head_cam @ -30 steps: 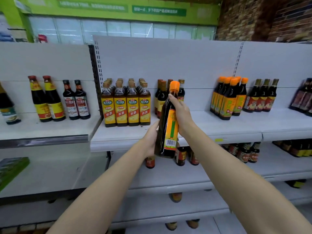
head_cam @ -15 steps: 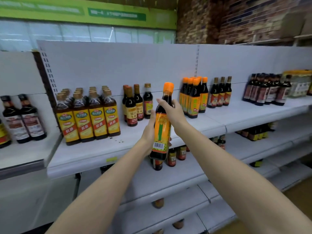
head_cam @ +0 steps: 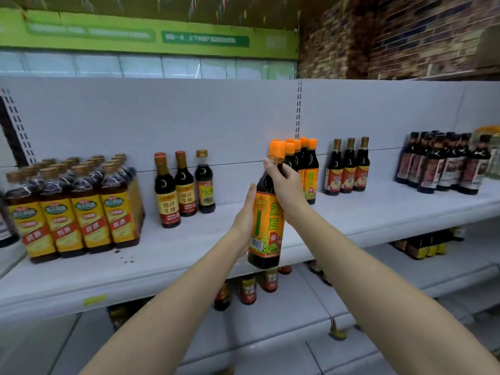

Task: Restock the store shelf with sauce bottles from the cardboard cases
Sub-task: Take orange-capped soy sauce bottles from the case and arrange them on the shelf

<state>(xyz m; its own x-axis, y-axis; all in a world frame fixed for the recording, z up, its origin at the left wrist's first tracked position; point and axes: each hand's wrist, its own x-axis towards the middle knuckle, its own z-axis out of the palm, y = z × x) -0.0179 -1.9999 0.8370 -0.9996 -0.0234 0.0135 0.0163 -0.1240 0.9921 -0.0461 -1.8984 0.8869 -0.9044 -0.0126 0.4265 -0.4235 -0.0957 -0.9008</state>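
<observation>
gripping dark orange-capped bottle [head_cam: 266,226]: right fingers [head_cam: 273,171] curled round neck, left hand [head_cam: 244,220] seemingly cupping side.

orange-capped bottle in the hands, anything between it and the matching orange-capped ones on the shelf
Nothing visible blocks it. The dark orange-capped sauce bottle, held by both hands, left and right, is just in front of the orange-capped group, with bare white shelf beside.

Dark sauce bottle [head_cam: 266,226], orange cap, orange-green label, upright, slightly tilted, held off the white shelf [head_cam: 167,255] before its front edge. Matching orange-capped bottles [head_cam: 304,169] standing just behind, mid-shelf.
</observation>
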